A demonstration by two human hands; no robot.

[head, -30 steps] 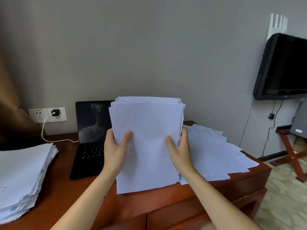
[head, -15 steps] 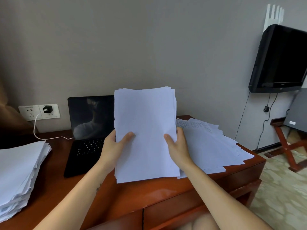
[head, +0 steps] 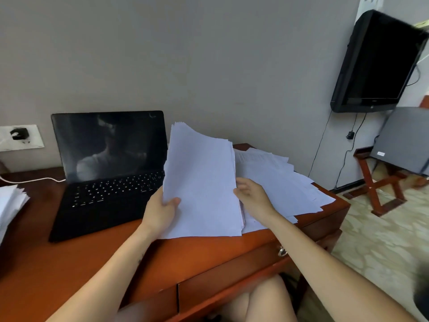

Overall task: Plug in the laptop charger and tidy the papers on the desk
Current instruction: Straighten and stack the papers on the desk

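Head view. A reddish wooden bench (head: 69,263) fills the lower frame.

The left hand (head: 160,210) holds a sheaf of papers (head: 202,182) at centre frame. Its grip is clenched on the sheaf's left edge, thumb across the front sheet. The sheaf is tilted, with its lower edge at or near the bench top and its top corner leaning left, towards the laptop screen.

The right hand (head: 253,198) is at the sheaf's right edge with its fingers loosely bent. Motion blur obscures the contact, so I cannot tell whether this grip has hold of the sheets or merely touches them.

Behind that hand, loose papers (head: 285,182) lie fanned over the bench's right end, some overhanging the edge. A further paper stack (head: 11,203) sits at the left edge of the frame.

An open black laptop (head: 109,170), screen dark, stands left of centre. At middle left, a black charger plug (head: 19,133) is seated in the wall socket (head: 34,140). A white cable (head: 30,181) runs along the bench to the laptop's left side.

A wall-mounted television (head: 378,63) occupies the upper right.
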